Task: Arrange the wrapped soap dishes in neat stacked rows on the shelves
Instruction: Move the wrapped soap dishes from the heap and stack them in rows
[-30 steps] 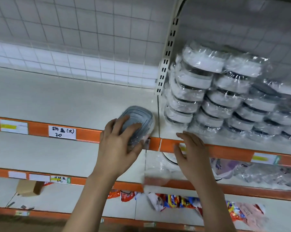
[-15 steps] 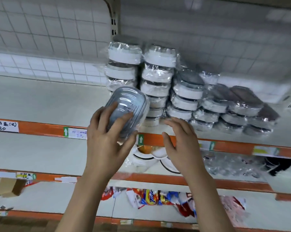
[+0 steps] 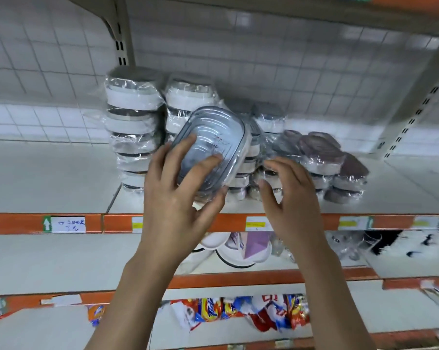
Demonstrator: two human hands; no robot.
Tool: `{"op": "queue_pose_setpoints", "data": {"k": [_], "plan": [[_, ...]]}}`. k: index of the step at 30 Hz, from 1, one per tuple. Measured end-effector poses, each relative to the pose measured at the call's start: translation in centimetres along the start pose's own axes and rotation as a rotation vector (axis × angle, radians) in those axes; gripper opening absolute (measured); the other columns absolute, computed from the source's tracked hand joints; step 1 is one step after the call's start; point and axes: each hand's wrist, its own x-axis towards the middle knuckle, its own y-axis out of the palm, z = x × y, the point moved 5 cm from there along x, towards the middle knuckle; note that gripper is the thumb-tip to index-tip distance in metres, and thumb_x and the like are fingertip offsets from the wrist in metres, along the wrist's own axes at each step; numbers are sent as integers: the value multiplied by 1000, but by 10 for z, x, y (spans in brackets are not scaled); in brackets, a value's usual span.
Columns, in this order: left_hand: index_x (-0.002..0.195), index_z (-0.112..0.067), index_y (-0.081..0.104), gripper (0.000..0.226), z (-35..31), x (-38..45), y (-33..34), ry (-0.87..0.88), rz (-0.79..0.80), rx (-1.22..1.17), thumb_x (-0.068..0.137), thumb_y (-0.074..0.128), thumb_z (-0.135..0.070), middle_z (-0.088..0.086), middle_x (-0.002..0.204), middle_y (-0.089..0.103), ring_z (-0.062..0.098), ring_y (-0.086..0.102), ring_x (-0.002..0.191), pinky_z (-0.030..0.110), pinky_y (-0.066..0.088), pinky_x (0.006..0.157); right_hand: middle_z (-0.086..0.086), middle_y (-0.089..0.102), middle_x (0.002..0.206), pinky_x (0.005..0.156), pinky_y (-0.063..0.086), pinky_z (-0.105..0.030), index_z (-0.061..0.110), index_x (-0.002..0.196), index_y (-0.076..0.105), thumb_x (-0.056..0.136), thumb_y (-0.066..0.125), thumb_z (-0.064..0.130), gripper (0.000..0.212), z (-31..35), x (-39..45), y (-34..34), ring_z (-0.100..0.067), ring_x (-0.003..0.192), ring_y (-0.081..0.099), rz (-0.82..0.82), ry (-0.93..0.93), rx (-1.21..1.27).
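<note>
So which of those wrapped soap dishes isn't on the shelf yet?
The grey-lidded soap dish gripped in the left hand, tilted in front of the stacks; the others sit piled on the shelf.

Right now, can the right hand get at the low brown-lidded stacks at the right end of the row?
Probably yes. The right hand is empty, fingers spread, just in front of the row, and the brown-lidded stacks sit uncovered to its right. The left hand, holding a soap dish, is off to the other side.

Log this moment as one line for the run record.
left hand: grips wrapped soap dish | right hand: open, empty, near stacked dishes | shelf: dish not yet placed
</note>
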Motion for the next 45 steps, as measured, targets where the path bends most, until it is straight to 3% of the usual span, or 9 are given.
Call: {"op": "queue_pose_setpoints", "data": {"k": [5, 10, 17, 21, 26, 36, 40, 45], "plan": [[120, -27, 53, 38, -40, 18, 39, 39, 11, -31, 84, 62, -35, 9, 139, 46, 39, 40, 127, 50, 36, 100, -6, 56, 122, 102, 34, -29, 11, 120, 59, 89, 47, 29, 37, -49, 9, -31, -19, 116, 47, -88, 28, 8], [118, -27, 53, 39, -89, 29, 101, 24, -36, -66, 82, 65, -34, 9, 137, 48, 38, 44, 124, 51, 38, 98, -8, 59, 121, 101, 38, -36, 9, 117, 60, 88, 44, 33, 41, -128, 13, -60, -23, 117, 49, -112, 57, -8], [118, -25, 54, 40, -158, 58, 207, -3, 10, -115, 82, 61, -40, 9, 132, 53, 37, 50, 117, 51, 42, 92, -8, 61, 119, 98, 33, -27, 9, 118, 60, 84, 46, 26, 40, -237, 15, -102, -22, 114, 47, -130, 120, -42], [116, -19, 63, 46, -186, 83, 259, -71, 91, -44, 80, 53, -47, 7, 127, 56, 36, 54, 111, 51, 47, 87, -7, 58, 123, 99, 36, -36, 12, 121, 59, 86, 52, 21, 36, -280, 19, -117, -19, 119, 43, -103, 166, -25], [116, -20, 63, 48, -206, 99, 299, -70, 114, 71, 80, 49, -48, 6, 127, 57, 36, 54, 110, 47, 45, 87, -7, 58, 123, 98, 31, -27, 12, 120, 60, 87, 62, 8, 33, -319, 23, -124, -13, 118, 39, -94, 179, -10], [119, -20, 61, 49, -160, 102, 280, -241, 27, 251, 81, 49, -47, 8, 132, 54, 40, 49, 117, 52, 41, 90, -6, 59, 118, 98, 28, -16, 11, 117, 61, 86, 51, 22, 34, -307, 54, -97, -15, 113, 45, -51, 45, 105], [120, -18, 61, 48, -123, 101, 258, -340, 33, 386, 81, 51, -45, 10, 133, 53, 45, 46, 118, 55, 39, 92, -4, 60, 116, 98, 38, -27, 12, 116, 62, 86, 48, 27, 36, -283, 68, -79, -20, 111, 51, -18, -37, 120], [129, -19, 55, 49, -83, 103, 245, -492, 184, 526, 85, 62, -39, 7, 144, 42, 43, 31, 130, 52, 29, 104, -5, 60, 117, 94, 46, -42, 12, 115, 63, 85, 54, 26, 34, -251, 78, -54, -24, 110, 55, 57, -95, 125]]}}
